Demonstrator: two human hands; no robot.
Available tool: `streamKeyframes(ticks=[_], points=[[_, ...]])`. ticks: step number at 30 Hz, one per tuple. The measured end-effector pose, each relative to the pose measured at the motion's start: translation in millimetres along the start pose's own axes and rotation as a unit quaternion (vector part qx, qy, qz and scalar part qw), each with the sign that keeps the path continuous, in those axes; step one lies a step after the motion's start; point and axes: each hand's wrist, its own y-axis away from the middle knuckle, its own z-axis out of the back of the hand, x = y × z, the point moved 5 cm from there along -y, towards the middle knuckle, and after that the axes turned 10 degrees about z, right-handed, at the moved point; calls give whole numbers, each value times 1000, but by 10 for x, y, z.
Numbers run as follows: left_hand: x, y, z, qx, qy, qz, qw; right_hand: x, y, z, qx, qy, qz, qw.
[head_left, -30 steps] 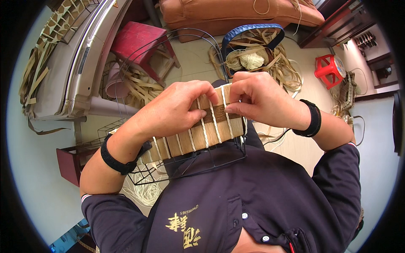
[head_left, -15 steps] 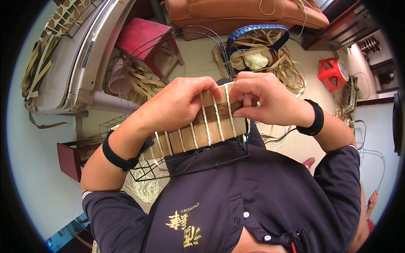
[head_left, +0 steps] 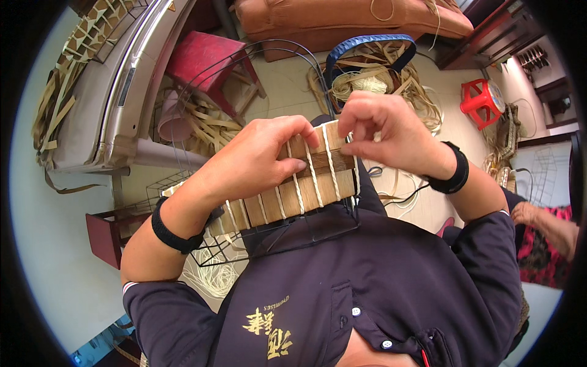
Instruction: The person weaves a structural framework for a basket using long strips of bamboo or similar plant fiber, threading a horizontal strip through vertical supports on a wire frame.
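Work piece: woven panel [head_left: 263, 211] of flat tan and brown strips crossed by twisted white cords [head_left: 315, 183]; it sits above the lap, slanting up to the right, along one side of a black wire frame [head_left: 202, 265]. Left grip [head_left: 266, 150]: over the middle of the panel, back of the hand up, thumb and forefinger apart with tips on the strips; other fingers hidden, cannot tell whether they clamp anything. Right grip [head_left: 391, 128]: at the panel's right end, fingers curled toward the thumb; cannot tell whether the tips pinch a cord or strip.

Surface: grey surface [head_left: 92, 122] at upper left, rounded corner, moulded rim; tan strips woven on black wire [head_left: 101, 24] by its far left edge, loose strips [head_left: 58, 119] hanging below.

Room: pale tiled floor [head_left: 284, 82]. Square red stool [head_left: 205, 61], paint worn; near it a pink bin [head_left: 171, 125] with tan strips spilling beside it. Brown sofa [head_left: 342, 24] along the top. Before it, a container with a blue band [head_left: 370, 44], heaped strips and a cream cord ball [head_left: 370, 84]. Red plastic stool [head_left: 472, 107] further right. Lower left: cream cord coil [head_left: 211, 278] on the floor. Right edge: another person's forearm [head_left: 556, 229] against pink-and-black patterned cloth [head_left: 544, 263]
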Motion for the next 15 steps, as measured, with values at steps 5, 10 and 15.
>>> streamKeyframes(ticks=[5,10,15], points=[[1,24,17,1,-10,-7,1000,-254,63,120,46,-79,6,996],[-17,3,8,29,1,43,999,-256,42,38,55,-64,49,995],[16,19,0,32,15,55,998,-48,1,6,93,47,127,986]])
